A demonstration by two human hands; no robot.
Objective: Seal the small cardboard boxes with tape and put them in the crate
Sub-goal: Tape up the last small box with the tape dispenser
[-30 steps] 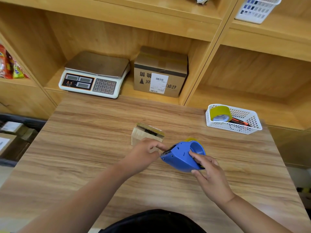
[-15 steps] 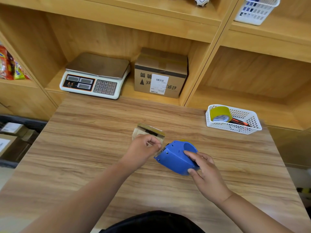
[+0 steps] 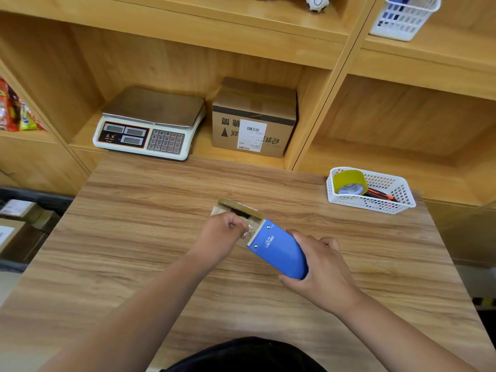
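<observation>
Centre of frame, on the wooden desk: one small cardboard box, unsealed by the look of it, with a flap edge raised along its far side. It is largely covered by the left hand, so the state of its seam cannot be made out. Left hand: fingers curled, pinching what appears to be the tape end at the toothed edge of the blue tape dispenser. Right hand: wrapped round the dispenser body, just right of centre. Step in hand, as judged: drawing out tape, sealing not yet begun. Next move calls for the free end to be laid on the box, the flap pressed flat, and the dispenser drawn across the seam and cut. Right of frame: white basket holding a yellow tape roll and some orange-and-black item, not identifiable. Left edge: dark bin with boxes inside, cut off by the frame and possibly the crate. Upper centre, on the shelf: weighing scale and labelled carton. Box contents unclear.
</observation>
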